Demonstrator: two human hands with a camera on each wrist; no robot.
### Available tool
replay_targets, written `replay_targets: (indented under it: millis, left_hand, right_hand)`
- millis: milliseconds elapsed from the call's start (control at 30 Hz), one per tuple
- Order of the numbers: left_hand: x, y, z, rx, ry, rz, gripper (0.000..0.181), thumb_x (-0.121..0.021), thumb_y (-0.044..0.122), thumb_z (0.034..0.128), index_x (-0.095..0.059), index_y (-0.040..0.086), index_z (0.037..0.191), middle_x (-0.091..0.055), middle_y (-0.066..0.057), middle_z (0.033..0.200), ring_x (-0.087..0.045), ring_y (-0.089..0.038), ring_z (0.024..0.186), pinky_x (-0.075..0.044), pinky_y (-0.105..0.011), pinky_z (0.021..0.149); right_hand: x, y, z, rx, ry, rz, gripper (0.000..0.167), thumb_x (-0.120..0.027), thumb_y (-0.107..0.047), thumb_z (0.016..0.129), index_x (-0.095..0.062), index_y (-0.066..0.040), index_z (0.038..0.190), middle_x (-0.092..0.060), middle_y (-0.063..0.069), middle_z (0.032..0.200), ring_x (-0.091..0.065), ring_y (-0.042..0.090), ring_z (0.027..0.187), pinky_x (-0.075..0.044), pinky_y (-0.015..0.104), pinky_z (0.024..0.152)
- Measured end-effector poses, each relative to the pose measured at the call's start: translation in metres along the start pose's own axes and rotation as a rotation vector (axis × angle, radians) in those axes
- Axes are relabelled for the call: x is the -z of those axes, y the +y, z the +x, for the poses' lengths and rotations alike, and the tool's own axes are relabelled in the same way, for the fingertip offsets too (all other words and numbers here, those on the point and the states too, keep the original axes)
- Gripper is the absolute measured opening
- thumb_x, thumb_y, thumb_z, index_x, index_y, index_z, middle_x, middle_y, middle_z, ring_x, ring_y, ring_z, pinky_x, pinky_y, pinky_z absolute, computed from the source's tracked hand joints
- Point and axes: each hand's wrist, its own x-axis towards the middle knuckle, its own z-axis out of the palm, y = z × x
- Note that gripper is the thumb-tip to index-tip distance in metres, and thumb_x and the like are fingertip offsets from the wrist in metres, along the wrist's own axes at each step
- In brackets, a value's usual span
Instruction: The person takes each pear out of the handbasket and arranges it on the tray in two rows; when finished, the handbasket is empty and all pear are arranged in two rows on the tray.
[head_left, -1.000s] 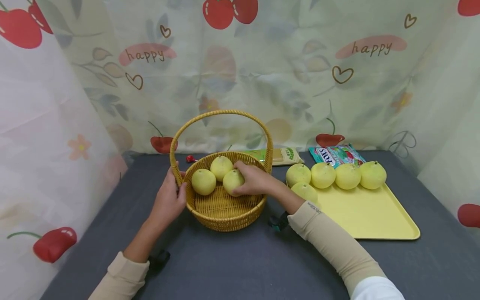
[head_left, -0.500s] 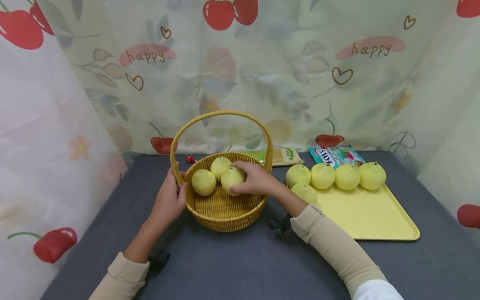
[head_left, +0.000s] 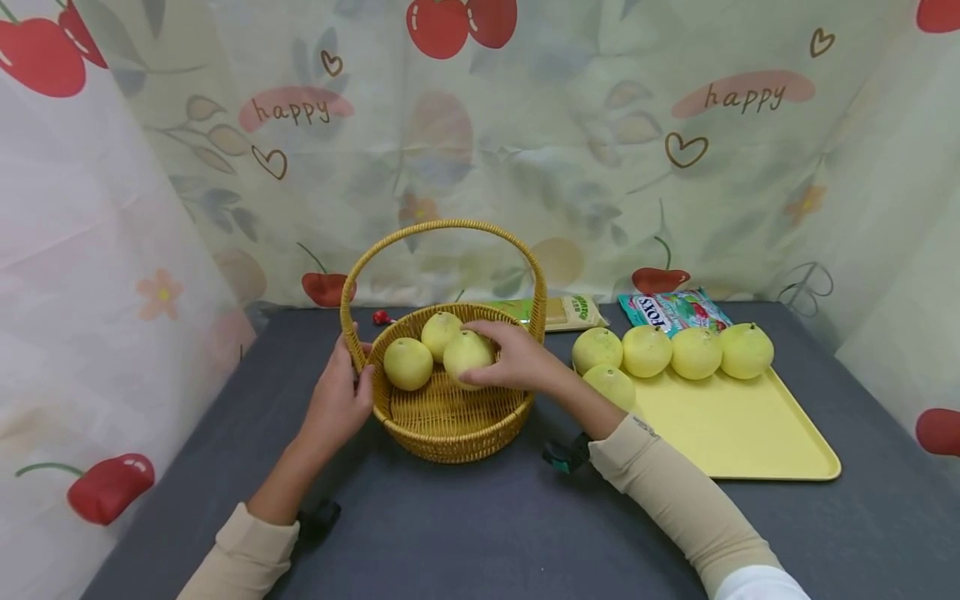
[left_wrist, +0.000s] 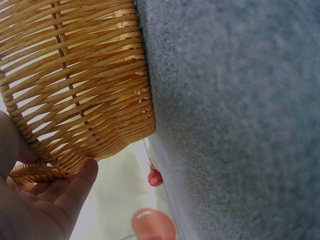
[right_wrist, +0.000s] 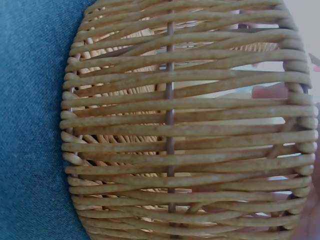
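A golden wicker basket point(head_left: 453, 446) with a tall arched handle stands on the dark table in the head view. My left hand point(head_left: 341, 396) grips its left rim at the foot of the handle; in the left wrist view, thumb and fingers point(left_wrist: 75, 192) lie on either side of the woven edge. Reaching over the right rim, my right hand point(head_left: 513, 358) holds a round, pale yellow pear point(head_left: 467, 358) inside the basket. Two more such pears, one at the left point(head_left: 407, 364) and one behind point(head_left: 441, 335), lie beside it. Basket weave point(right_wrist: 170, 120) fills the right wrist view and mostly hides that hand.
Right of the basket lies a yellow tray point(head_left: 735, 425), with several pears point(head_left: 696, 353) along its back and left edges. Behind are a blue-green FOX'S packet point(head_left: 671, 311) and a green-and-tan packet point(head_left: 573, 312). A small red object point(head_left: 382, 317) lies behind the basket's left side.
My right hand has shifted the gripped pear slightly upward and turned it a little within the basket. The left hand, the basket and the other pears have stayed in place.
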Motion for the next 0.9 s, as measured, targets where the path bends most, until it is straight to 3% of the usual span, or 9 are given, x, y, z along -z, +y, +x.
replay_targets:
  millis: [333,600,900]
  left_hand:
    - [0.001,0.001,0.0,0.005,-0.008,-0.002,0.062,-0.05,0.002,0.102,-0.02,-0.004,0.156,-0.054,-0.023,0.13,-0.058,-0.032,0.089,-0.047,-0.044,0.07]
    - [0.001,0.002,0.0,0.005,-0.013,-0.003,0.063,-0.05,0.002,0.1019,-0.019,-0.004,0.156,-0.054,-0.024,0.13,-0.059,-0.033,0.094,-0.048,-0.046,0.072]
    - [0.001,0.002,0.0,0.012,-0.009,-0.007,0.062,-0.05,0.001,0.1018,-0.019,-0.005,0.156,-0.054,-0.023,0.13,-0.059,-0.034,0.097,-0.048,-0.046,0.074]
  right_hand:
    - [0.006,-0.002,-0.012,-0.005,0.038,0.043,0.071,-0.081,-0.034,0.083,-0.055,-0.013,0.145,-0.061,0.001,0.127,-0.059,0.018,0.099,-0.05,0.038,0.079]
    - [0.015,-0.005,-0.027,-0.034,0.039,0.075,0.07,-0.081,-0.033,0.083,-0.055,-0.017,0.145,-0.058,0.003,0.133,-0.059,0.02,0.106,-0.05,0.041,0.082]
    - [0.023,-0.01,-0.041,-0.005,0.07,0.085,0.068,-0.083,-0.031,0.081,-0.058,-0.018,0.142,-0.06,0.003,0.131,-0.059,0.02,0.107,-0.051,0.042,0.083]
